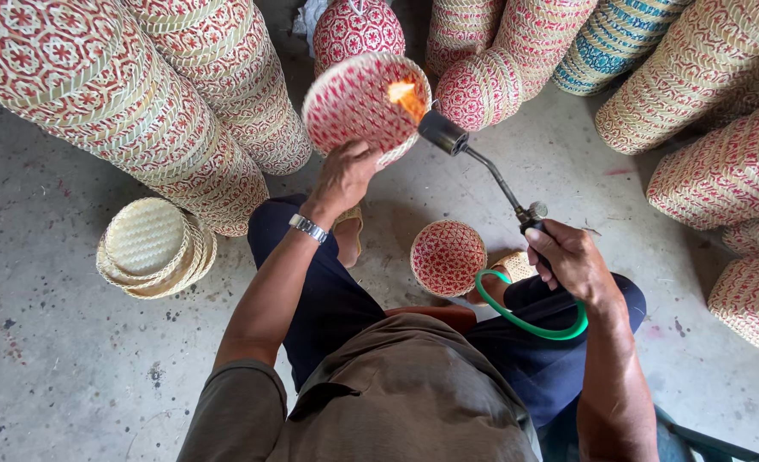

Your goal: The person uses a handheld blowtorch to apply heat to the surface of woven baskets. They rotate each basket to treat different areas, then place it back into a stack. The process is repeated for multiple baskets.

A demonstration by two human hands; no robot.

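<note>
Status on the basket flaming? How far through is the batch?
Done, probably: tall stacks of red-patterned baskets stand around the person, though the pictures don't show whether these have been flamed. In hand: left hand holds up a red woven lid while right hand aims a gas torch, flame on the lid's rim. Left, apparently: a red woven bowl by the knees and a plain pile of lids on the floor.

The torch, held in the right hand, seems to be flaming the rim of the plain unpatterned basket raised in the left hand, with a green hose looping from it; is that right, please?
Not quite: the basket raised in the left hand is red-patterned, not plain. The head view shows it. The rest stands: the right hand holds the torch, its flame at the basket's rim, and a green hose loops from it.
</note>
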